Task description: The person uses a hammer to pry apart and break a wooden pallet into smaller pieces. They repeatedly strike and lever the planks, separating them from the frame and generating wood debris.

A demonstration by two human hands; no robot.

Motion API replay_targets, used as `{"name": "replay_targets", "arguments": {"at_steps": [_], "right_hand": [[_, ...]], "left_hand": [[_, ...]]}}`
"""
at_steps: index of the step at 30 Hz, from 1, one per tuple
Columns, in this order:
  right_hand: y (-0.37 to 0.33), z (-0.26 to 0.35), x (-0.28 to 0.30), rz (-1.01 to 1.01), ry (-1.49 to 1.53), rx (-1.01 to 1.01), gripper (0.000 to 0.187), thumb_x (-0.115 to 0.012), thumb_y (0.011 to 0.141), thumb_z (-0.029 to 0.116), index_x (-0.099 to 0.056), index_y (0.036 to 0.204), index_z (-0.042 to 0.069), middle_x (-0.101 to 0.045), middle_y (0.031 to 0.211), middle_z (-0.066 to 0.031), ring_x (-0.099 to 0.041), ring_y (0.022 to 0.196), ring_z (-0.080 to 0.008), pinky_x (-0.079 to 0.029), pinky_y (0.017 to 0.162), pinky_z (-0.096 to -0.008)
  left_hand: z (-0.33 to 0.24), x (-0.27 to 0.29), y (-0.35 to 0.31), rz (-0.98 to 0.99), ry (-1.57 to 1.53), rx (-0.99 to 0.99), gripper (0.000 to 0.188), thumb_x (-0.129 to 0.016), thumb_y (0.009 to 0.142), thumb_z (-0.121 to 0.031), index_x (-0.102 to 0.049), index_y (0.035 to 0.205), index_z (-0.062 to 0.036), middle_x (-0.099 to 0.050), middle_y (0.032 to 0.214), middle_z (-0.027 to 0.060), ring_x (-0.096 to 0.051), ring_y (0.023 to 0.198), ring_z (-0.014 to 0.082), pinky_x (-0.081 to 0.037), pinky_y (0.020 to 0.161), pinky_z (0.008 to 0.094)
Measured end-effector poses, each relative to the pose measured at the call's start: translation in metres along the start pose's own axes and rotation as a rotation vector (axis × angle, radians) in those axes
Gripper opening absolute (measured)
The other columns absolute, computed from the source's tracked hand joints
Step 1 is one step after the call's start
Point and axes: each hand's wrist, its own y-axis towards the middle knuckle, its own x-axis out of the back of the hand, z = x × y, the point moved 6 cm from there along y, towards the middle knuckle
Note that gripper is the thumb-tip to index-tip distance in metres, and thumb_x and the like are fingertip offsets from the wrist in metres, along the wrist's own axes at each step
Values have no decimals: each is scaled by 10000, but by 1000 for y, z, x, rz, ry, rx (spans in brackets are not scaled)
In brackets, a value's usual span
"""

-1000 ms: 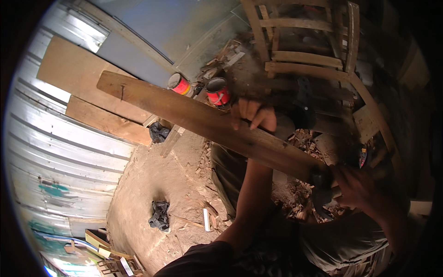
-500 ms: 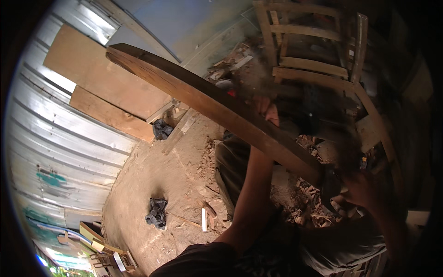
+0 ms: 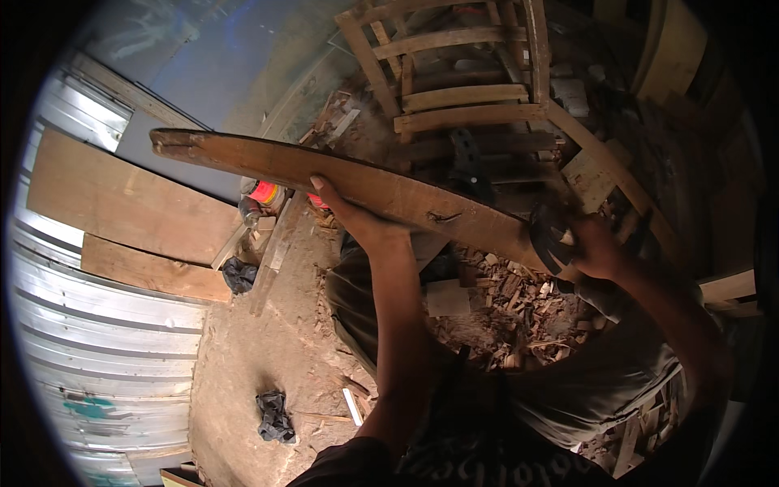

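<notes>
A long brown wooden plank [image 3: 357, 178] slants across the middle, its notched far end at the left and its near end low at the right. My left hand [image 3: 363, 221] grips its lower edge around mid-length; a fingertip shows on the face and the rest are partly hidden. At the plank's right end, my right hand [image 3: 599, 246] is closed around a dark rounded object [image 3: 550, 242] that overlaps the wood. Shadow hides this object's kind. A small dark gouge marks the plank's face between my hands.
Wood chips [image 3: 519, 312] cover the floor between my legs. A slatted wooden chair frame [image 3: 462, 122] stands beyond the plank. Flat boards [image 3: 134, 207] lean on the corrugated metal wall [image 3: 114, 333] at left. Black crumpled plastic [image 3: 276, 416] lies on the floor, with a red-banded can [image 3: 264, 192] farther off.
The plank has turned to a flatter slant and now shows its broad face. My left hand has moved to its lower edge. My right hand has shifted up and left; the view has swung right.
</notes>
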Motion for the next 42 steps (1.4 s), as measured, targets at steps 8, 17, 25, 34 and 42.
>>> {"name": "replay_targets", "arguments": {"at_steps": [8,17,25,34,42], "right_hand": [[5,6,15,-102,-80,23,399,-729,788,147,-612,1130,-23,-666,920,-246,-656,920,-439,-528,803,-504],[4,-3,13,-201,-108,123,353,-726,788,154,-604,1049,-50,-656,875,-247,-655,838,-435,-520,741,-503],[0,20,28,-260,-13,68,382,-704,789,113,-599,1103,-77,-648,972,-279,-646,921,-446,-516,796,-491],[-2,-22,98,-703,7,-137,378,-724,856,239,-626,1065,-60,-663,905,-293,-646,929,-493,-507,766,-478],[-27,-91,121,-555,77,-566,589,-672,910,487,-649,1173,-39,-718,955,-206,-704,928,-340,-514,821,-412]], "left_hand": [[0,17,-12,-110,17,-42,732,-462,981,-630,-335,1475,-104,-493,1340,155,-520,1262,304,-495,1038,467],[-5,8,-26,-221,67,-73,756,-429,983,-657,-316,1490,-107,-486,1334,152,-522,1238,291,-483,1044,467],[-10,16,-19,-141,136,-164,746,-414,987,-659,-319,1504,-129,-500,1325,156,-538,1206,297,-489,1030,463],[-12,63,3,-204,12,-121,800,-382,959,-700,-338,1508,-120,-497,1397,165,-550,1250,351,-502,1005,554],[-16,88,8,-252,-26,-171,749,-417,952,-679,-337,1524,-202,-476,1437,130,-505,1300,344,-452,1057,588]]}}
